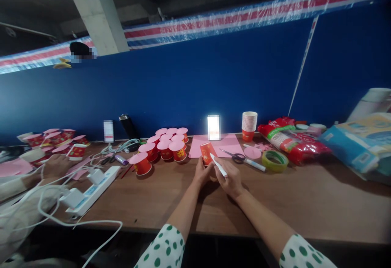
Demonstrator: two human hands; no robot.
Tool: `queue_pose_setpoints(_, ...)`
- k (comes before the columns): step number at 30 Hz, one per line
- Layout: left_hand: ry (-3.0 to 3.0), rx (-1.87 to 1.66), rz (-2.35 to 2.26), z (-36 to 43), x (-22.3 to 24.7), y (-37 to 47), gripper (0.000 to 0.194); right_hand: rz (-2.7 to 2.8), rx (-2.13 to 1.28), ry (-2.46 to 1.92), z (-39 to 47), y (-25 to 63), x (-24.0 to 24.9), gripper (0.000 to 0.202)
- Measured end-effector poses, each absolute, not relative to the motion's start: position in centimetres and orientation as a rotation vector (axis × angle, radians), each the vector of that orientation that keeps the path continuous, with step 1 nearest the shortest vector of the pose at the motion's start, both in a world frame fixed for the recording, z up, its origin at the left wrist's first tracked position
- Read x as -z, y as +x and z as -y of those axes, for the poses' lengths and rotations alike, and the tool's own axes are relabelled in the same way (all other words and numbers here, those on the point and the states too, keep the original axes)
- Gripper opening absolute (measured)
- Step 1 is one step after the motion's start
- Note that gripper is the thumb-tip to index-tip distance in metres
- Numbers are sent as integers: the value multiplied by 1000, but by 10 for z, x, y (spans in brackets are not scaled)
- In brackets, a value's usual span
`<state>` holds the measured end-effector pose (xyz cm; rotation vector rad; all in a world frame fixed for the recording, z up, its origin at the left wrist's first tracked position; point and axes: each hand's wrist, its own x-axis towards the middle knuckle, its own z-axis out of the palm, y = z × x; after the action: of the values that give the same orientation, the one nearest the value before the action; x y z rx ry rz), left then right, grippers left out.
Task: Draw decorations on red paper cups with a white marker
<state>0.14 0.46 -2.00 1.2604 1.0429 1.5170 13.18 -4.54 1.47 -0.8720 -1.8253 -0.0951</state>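
My left hand (201, 172) is closed around a red paper cup (206, 150) with gold print, tilted on its side. In my right hand (231, 178) is a white marker pen (220, 168), its tip at the cup's side; whether it touches I cannot tell. Pink paper (195, 148) lies flat just behind both hands. To the right are scissors (240, 158), a second white pen (255, 165), a pink paper disc (253, 152) and a roll of yellowish tape (275, 161). Several red cups topped with pink discs (165, 144) stand together on the left.
A stack of paper cups (249, 123), red bag (293, 137) and blue package (360, 141) stand right. A lit, blurred screen (214, 128) leans at the back. Leftward are a power strip (94, 190) with cables, a black bottle (128, 126), and a co-worker's hand (56, 166) at another cup.
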Motion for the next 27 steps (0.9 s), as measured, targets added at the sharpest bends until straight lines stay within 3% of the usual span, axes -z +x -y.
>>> queue_pose_setpoints(27, 1274, -1505, -1039, -3, 19, 2, 39, 1813, 115, -884, 44, 132, -14, 35)
